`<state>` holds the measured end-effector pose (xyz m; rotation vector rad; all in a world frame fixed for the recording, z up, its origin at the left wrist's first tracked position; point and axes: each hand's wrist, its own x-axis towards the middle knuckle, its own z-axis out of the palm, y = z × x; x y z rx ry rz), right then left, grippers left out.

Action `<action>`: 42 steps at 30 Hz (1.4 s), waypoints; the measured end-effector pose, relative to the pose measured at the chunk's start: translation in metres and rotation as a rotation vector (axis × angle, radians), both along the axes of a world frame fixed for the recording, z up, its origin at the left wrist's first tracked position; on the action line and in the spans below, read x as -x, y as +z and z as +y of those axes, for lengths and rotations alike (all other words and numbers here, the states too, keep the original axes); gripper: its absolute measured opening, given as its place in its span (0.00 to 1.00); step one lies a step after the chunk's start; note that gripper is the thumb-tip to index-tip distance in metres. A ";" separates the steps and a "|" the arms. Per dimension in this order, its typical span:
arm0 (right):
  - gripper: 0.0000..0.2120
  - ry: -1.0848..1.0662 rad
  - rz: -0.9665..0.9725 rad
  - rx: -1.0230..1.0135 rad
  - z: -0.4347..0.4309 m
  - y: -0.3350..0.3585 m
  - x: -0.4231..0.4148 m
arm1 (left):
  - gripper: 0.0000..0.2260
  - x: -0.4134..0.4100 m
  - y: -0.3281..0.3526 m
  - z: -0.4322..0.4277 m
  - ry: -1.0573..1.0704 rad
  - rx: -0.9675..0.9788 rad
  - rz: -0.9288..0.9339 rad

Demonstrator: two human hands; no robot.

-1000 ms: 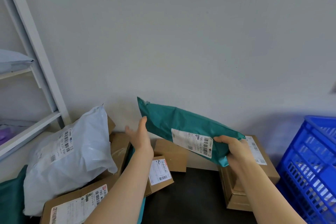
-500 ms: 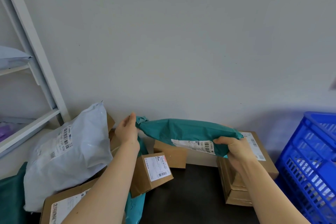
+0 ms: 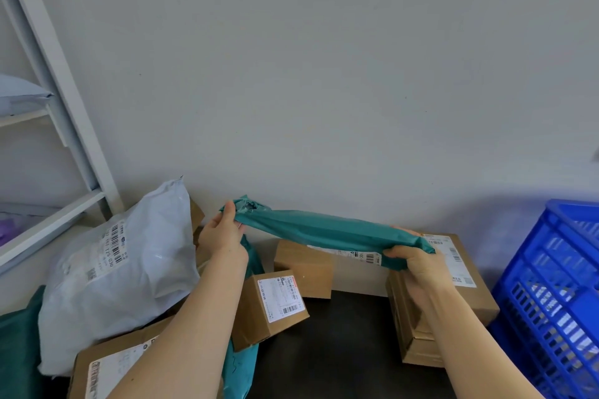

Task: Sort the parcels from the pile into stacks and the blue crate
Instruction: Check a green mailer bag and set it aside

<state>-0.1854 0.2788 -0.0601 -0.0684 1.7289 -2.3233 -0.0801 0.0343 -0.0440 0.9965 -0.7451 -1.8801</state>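
**Teal mailer held end to end, crate off to the right**

Head view: the teal mailer [image 3: 324,233] is in the air above the dark tabletop [image 3: 340,334], near the wall. Its long axis runs left to right, sloping slightly down towards the right. The left hand [image 3: 222,236] pinches the crumpled left end. The right hand [image 3: 411,264] has its fingers curled round the right end, beside the label.

The blue crate [image 3: 551,269] stands to the right of the mailer, so the right hand is the nearer one to it. The stack of brown boxes [image 3: 470,285] sits just under that hand, between it and the crate. A move to the crate would probably lead with the right end.

Count:
- **Teal mailers:** three, with the held one, one under the left forearm [image 3: 240,366] and one at the left edge [image 3: 16,343].
- **Pale grey bags:** one on the pile [image 3: 123,272].
- **Brown boxes in the pile:** at least three, a small labelled box [image 3: 269,308], a plain box [image 3: 303,264] behind it and a large near box [image 3: 113,366].
- **Crates:** one.
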 end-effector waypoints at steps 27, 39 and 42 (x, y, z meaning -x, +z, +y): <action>0.15 0.046 -0.114 0.133 -0.015 0.011 -0.009 | 0.21 0.011 -0.018 -0.003 -0.238 -0.215 0.132; 0.03 -0.055 -0.326 0.203 -0.010 0.016 -0.012 | 0.17 0.012 -0.008 -0.014 -0.248 -0.280 0.360; 0.04 -0.002 -0.298 -0.052 -0.012 0.008 -0.008 | 0.17 0.015 -0.002 -0.011 -0.318 -0.312 0.467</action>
